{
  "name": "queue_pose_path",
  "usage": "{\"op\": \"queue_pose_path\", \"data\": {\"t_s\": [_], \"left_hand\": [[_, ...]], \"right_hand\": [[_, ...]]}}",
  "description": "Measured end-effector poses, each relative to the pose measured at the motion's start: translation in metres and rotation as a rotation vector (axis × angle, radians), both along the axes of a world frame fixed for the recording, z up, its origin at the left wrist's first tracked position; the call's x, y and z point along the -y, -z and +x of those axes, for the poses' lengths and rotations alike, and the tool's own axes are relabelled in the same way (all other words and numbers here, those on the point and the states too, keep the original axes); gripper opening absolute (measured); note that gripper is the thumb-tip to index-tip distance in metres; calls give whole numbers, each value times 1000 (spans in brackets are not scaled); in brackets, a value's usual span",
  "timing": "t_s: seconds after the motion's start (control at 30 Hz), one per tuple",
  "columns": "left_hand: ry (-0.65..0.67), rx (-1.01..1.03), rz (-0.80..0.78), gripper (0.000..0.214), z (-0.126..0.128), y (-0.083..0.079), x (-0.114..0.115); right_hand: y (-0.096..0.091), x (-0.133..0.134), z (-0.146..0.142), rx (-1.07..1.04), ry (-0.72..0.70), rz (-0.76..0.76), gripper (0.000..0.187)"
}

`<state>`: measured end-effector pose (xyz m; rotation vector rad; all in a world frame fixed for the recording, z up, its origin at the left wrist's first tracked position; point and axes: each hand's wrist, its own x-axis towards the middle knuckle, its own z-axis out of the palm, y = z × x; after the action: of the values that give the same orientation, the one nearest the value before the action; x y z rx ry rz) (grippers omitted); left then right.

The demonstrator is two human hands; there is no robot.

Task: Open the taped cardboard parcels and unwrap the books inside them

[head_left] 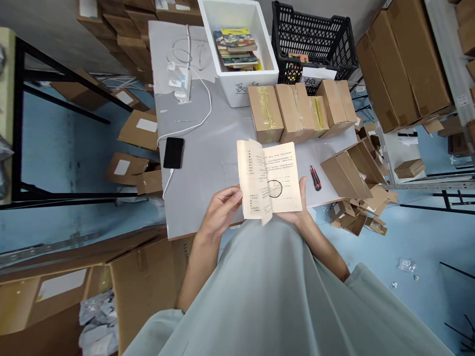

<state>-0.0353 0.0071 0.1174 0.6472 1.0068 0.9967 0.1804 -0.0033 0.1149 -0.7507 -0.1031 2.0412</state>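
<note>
One open paperback book with yellowed cream pages and black print is held over the near edge of the grey worktop. Its right page bears a black circle diagram with label lines; on its left side a curled leaf juts past the lower edge. The left hand pinches the left page edge between thumb and fingers; the right hand grasps the book from beneath, thumb upright along the right edge.

Taking the book as the clock's centre, twelve towards the top, grey surface stretches between nine and eleven o'clock, with one black smartphone at half past nine. Room is tighter at three, where one red-and-black utility knife lies near the right hand, one open brown carton beyond it. Four taped brown cardboard boxes line up from twelve to half past one. Past them stand one white foam box, just short of twelve, holding stacked colourful books too overlapped to count, and one black plastic crate between twelve and one.
</note>
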Motion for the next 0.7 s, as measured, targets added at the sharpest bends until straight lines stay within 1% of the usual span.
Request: {"op": "queue_pose_path", "data": {"t_s": [0.2,0.37,0.47,0.6,0.7], "left_hand": [[27,-10,-4,48,-4,0,-4],[29,-5,-10,47,-4,0,-4],[28,-2,-21,47,-2,1,-3],[28,-13,-31,48,4,2,-1],[18,-41,5,46,9,1,0]], "right_hand": [[-1,-1,-4,35,0,20,93],[-3,-2,-4,55,5,-20,92],[-1,-1,-1,57,-7,-26,90],[2,1,4,53,-33,3,91],[5,2,8,85,-44,24,92]]}}
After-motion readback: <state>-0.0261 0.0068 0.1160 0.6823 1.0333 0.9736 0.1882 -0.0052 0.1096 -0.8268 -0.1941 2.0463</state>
